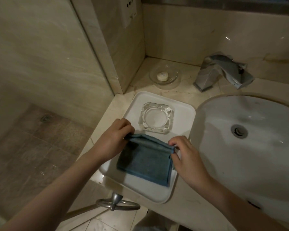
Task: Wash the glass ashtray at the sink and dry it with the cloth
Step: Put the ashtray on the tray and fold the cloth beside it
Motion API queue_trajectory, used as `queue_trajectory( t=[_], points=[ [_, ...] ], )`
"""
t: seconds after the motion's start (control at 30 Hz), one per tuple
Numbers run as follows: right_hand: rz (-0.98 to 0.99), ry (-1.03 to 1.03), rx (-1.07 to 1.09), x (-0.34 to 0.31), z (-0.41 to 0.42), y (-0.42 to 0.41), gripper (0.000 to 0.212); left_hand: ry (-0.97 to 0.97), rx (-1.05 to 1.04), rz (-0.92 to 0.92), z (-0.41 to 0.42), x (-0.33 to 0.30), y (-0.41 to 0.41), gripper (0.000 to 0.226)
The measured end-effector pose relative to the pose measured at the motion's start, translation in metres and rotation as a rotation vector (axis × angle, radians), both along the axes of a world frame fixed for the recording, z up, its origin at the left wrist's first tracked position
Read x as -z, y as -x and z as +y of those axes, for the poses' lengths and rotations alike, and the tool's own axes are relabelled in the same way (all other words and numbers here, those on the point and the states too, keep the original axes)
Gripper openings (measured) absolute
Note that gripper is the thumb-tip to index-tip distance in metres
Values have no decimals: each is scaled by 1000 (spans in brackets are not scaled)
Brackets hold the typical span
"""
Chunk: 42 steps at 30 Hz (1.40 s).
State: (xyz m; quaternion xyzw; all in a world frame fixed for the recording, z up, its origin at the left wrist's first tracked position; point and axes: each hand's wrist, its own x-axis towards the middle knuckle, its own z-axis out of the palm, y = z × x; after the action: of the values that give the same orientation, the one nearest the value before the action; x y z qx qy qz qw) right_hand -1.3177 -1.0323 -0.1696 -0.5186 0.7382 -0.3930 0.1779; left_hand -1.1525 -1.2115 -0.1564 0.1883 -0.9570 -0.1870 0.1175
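Two bare forearms in shot, no sleeves on either, wrists clear of any watch or band. Left hand [114, 139] enters from seven o'clock, right hand [183, 155] from five o'clock. No gloves, no rings to be seen on the fingers. Nails short, unpainted as far as shows.

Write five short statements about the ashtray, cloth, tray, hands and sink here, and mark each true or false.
1. The glass ashtray sits on the white tray. True.
2. Both hands grip the blue cloth. True: the left hand and right hand pinch its far corners.
3. The ashtray lies in the sink. False: it is on the tray, left of the sink.
4. Water runs from the faucet. False: no stream shows.
5. The cloth covers the ashtray. False: it lies nearer, apart.
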Motion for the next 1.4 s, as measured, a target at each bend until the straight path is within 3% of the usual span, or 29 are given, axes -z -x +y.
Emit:
queue_trajectory(
  t=[0.1,0.23,0.37,0.53,0.6,0.67,0.73,0.83,0.93,1.0,1.1,1.2,1.3,1.4],
  points=[
    [45,-20,-115,1,13,-4,39,92,66,21,9,-2,-13,15],
    [134,-52,-205,3,29,-12,27,173,153,9,22,-1,-33,17],
    [218,-72,-255,9,38,-18,16,145,160,-47,32,4,-47,18],
    [264,-121,-266,21,44,-18,18,5,180,-208,40,10,-62,28],
    [290,-113,-260,17,48,-20,21,-196,78,-193,43,9,-71,34],
    [257,-87,-231,12,47,-22,31,-444,-148,-136,46,1,-72,27],
    [241,-63,-206,10,41,-25,37,-573,-332,-88,49,0,-66,28],
    [395,-160,-252,20,35,-30,41,-629,-445,-165,56,1,-48,52],
    [442,-301,-262,25,30,-31,63,-674,-525,-143,55,1,-32,53],
    [455,-340,-276,23,25,-31,54,-723,-570,-134,47,-1,-24,51],
    [500,-333,-264,21,21,-28,42,-702,-573,-280,35,-12,-10,52],
    [234,-201,-178,9,14,-18,40,-629,-549,-229,22,-25,10,49],
    [-93,-106,90,-6,-14,1,31,-590,-609,-141,15,-25,40,44],
    [-322,-208,310,-12,-49,21,36,-636,-706,-160,10,-10,64,43]
  ],
)
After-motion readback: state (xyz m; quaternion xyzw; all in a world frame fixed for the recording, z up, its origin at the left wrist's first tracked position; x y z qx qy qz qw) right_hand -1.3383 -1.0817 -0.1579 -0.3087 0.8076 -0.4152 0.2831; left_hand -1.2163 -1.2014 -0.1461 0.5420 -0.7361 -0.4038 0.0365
